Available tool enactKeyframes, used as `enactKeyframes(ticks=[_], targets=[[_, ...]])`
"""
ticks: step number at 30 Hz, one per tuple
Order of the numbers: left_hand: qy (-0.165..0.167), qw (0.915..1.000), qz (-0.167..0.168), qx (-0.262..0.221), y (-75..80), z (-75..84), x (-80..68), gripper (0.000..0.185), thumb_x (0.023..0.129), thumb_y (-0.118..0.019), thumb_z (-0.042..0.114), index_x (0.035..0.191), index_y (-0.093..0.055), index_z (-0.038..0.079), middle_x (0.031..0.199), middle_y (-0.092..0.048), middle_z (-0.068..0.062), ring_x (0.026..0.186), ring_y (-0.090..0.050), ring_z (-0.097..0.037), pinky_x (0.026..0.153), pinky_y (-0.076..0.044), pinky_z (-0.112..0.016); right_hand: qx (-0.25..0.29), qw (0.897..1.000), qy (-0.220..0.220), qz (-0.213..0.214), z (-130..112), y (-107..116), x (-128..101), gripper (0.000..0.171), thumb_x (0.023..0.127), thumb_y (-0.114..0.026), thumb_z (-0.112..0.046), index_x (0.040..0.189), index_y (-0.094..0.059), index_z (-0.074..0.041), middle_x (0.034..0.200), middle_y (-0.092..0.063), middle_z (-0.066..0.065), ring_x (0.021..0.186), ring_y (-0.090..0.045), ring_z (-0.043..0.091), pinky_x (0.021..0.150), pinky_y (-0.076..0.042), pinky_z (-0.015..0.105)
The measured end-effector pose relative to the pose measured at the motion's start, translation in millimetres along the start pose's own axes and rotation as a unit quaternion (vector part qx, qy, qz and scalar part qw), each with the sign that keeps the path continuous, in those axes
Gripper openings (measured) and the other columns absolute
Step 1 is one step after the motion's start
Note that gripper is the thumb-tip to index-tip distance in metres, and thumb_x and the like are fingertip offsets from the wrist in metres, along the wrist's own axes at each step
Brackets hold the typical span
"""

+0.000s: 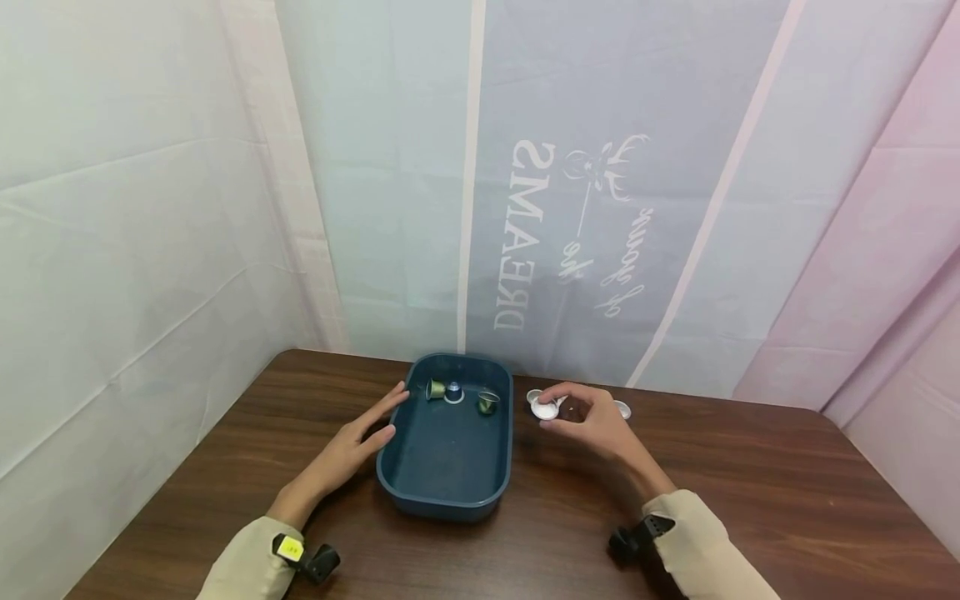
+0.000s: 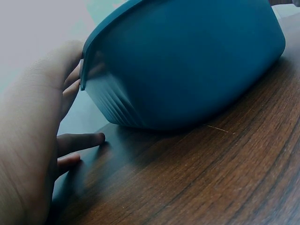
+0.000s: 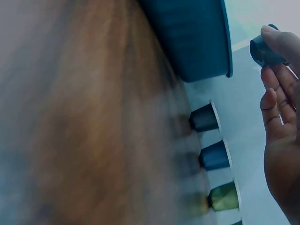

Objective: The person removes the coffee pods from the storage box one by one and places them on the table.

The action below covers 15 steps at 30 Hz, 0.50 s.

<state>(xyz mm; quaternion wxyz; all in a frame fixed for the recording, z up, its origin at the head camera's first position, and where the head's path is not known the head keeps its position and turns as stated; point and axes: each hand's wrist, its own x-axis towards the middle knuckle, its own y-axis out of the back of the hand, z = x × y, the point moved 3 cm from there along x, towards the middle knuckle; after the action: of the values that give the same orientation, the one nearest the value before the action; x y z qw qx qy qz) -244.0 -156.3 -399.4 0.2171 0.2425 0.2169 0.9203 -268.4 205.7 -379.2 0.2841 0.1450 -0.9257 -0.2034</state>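
A dark blue plastic tray (image 1: pixel 444 502) sits on the brown wooden table (image 1: pixel 750 492). At its far end lie a gold-green capsule (image 1: pixel 435 389), a blue capsule (image 1: pixel 453 392) and a green capsule (image 1: pixel 487 403). My left hand (image 1: pixel 372 427) rests with straight fingers against the tray's left wall (image 2: pixel 187 61), with its fingers (image 2: pixel 82 139) on the tabletop. Just right of the tray, my right hand (image 1: pixel 553 410) pinches a coffee capsule (image 1: pixel 545 409) by its fingertips. In the right wrist view that capsule (image 3: pixel 265 49) looks dark blue and is held above the table beside the tray (image 3: pixel 197 37).
More capsules stand on the table by my right hand: a dark one (image 3: pixel 205 117), a blue one (image 3: pixel 215 155) and a green one (image 3: pixel 224 197), seen as foil lids (image 1: pixel 622 409) from the head. A printed fabric backdrop (image 1: pixel 570 208) closes off the table's far edge and left side.
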Motion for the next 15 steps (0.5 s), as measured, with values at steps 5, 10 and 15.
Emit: enactKeyframes(ticks=[5, 10, 15], targets=[[0.001, 1.0, 0.001, 0.003, -0.2, -0.4, 0.1, 0.05, 0.101, -0.045, 0.005, 0.149, -0.031, 0.005, 0.156, -0.018, -0.015, 0.14, -0.02, -0.038, 0.102, -0.024, -0.065, 0.0, 1.0, -0.005, 0.005, -5.5, 0.4, -6.8, 0.03, 0.077, -0.08, -0.004, 0.105, -0.069, -0.005, 0.096, -0.068, 0.008, 0.069, -0.058, 0.028, 0.057, -0.05, 0.031], [0.0, 1.0, -0.001, 0.004, -0.5, -1.3, -0.1, 0.05, 0.101, -0.045, 0.007, 0.149, -0.031, 0.005, 0.157, -0.018, -0.015, 0.14, -0.02, -0.038, 0.101, -0.025, -0.065, -0.017, 1.0, -0.015, 0.007, -6.5, -2.3, -10.6, 0.028, 0.076, -0.08, -0.003, 0.102, -0.07, -0.001, 0.096, -0.068, 0.011, 0.07, -0.058, 0.02, 0.057, -0.048, 0.026], [-0.001, 1.0, -0.001, 0.004, -0.5, -1.4, 0.0, 0.05, 0.101, -0.045, 0.007, 0.149, -0.031, 0.004, 0.156, -0.019, -0.014, 0.14, -0.02, -0.038, 0.102, -0.024, -0.065, -0.033, 0.999, 0.011, -0.004, 19.4, -9.3, -14.5, 0.028, 0.076, -0.08, -0.002, 0.102, -0.07, -0.004, 0.089, -0.067, 0.009, 0.063, -0.056, 0.016, 0.053, -0.046, 0.026]])
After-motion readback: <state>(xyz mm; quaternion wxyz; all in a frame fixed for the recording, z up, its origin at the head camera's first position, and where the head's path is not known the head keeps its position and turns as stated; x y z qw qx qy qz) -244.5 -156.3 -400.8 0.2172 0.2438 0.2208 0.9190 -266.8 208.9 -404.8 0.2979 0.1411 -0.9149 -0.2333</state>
